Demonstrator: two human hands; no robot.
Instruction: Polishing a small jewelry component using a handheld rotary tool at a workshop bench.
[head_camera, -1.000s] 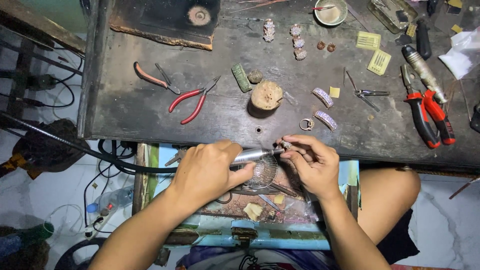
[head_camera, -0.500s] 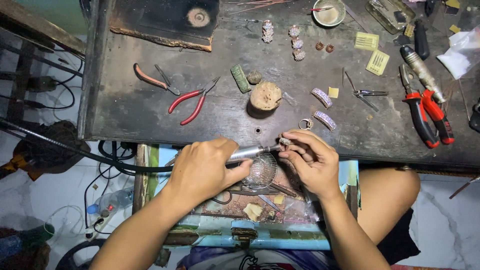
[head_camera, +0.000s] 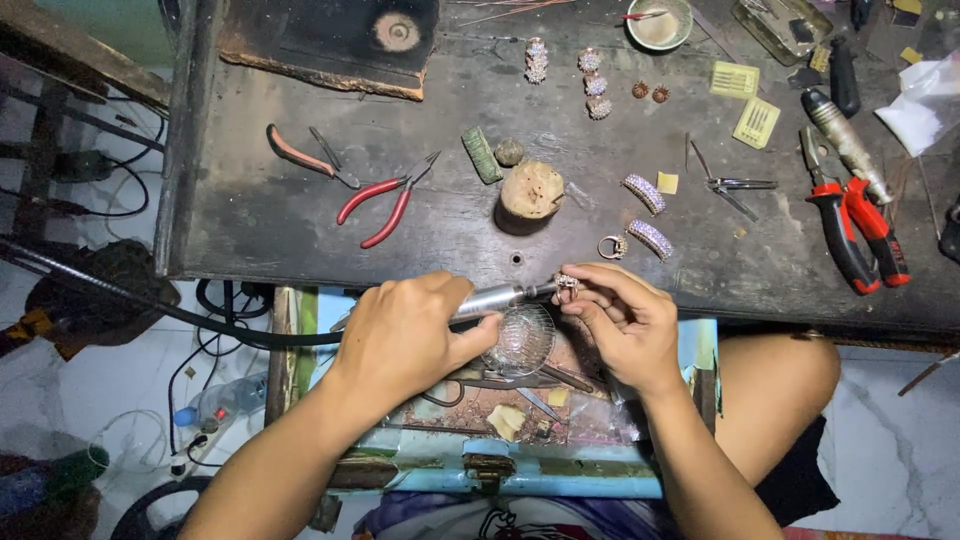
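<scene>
At the centre of the frame, a person's left hand (head_camera: 405, 335) is wrapped tight around a silver rotary handpiece (head_camera: 490, 299), its tip meeting a small jewelled ring (head_camera: 567, 285) pinched in the fingertips of the right hand (head_camera: 625, 325), just at the workbench (head_camera: 300, 230) edge; red pliers (head_camera: 385, 198) lie to the upper left, a wooden peg (head_camera: 531, 190) directly above, a glass dish (head_camera: 522, 340) just below the tool
</scene>
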